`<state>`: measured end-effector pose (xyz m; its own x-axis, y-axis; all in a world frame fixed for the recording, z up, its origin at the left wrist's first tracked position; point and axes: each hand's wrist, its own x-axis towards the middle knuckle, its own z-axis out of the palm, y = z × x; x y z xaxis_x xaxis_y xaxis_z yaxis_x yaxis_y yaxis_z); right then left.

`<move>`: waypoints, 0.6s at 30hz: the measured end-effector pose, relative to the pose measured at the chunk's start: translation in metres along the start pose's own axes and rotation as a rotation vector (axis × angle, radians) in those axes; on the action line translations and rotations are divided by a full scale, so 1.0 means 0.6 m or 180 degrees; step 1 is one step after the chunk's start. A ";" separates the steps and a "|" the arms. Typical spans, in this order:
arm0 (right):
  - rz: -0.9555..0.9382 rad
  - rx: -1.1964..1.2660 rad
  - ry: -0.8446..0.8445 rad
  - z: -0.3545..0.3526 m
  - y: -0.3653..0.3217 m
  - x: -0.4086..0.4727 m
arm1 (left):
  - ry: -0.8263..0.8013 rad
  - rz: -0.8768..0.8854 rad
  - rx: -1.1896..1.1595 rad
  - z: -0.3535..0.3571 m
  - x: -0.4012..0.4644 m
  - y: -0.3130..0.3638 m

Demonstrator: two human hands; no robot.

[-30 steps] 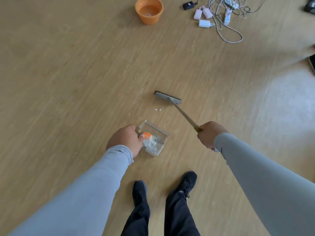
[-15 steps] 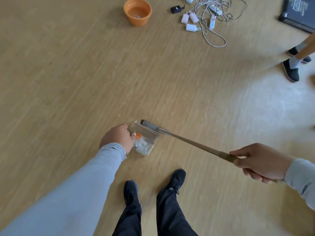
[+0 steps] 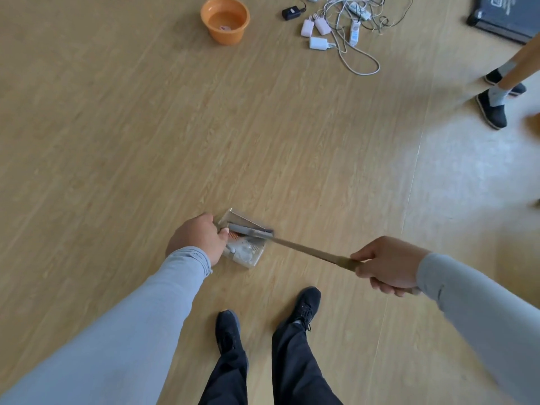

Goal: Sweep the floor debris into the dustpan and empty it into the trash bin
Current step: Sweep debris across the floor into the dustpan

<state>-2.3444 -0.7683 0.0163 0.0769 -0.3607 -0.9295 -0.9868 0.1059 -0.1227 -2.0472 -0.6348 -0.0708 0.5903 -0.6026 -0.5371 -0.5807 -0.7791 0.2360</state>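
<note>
A small clear dustpan (image 3: 250, 259) rests on the wooden floor just ahead of my feet. White scraps and an orange piece (image 3: 233, 236) lie inside it. My left hand (image 3: 198, 239) grips its left side. My right hand (image 3: 388, 266) holds the long handle of a brush (image 3: 306, 251). The grey brush head (image 3: 249, 230) lies across the mouth of the dustpan. An orange bin (image 3: 225, 19) stands at the far end of the floor with a small scrap inside.
White chargers and tangled cables (image 3: 343, 23) lie on the floor right of the bin. A dark flat object (image 3: 502, 17) sits at the top right. Another person's feet in dark shoes (image 3: 493, 108) stand at the right. My own shoes (image 3: 304, 305) are below the dustpan.
The brush head swept from farther out on the floor back to the dustpan mouth. The small scraps that lay ahead of the dustpan are gone from the floor. My right hand pulled back to the right.
</note>
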 end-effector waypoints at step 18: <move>0.0266 0.1255 0.0078 -0.011 0.106 -0.076 | -0.0158 -0.0014 0.0011 0.008 -0.019 -0.039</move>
<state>-2.4115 -0.7512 0.0533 -0.0095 -0.3573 -0.9339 -0.8587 0.4815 -0.1755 -2.0432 -0.6085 -0.0742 0.5643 -0.5898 -0.5777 -0.5802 -0.7811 0.2307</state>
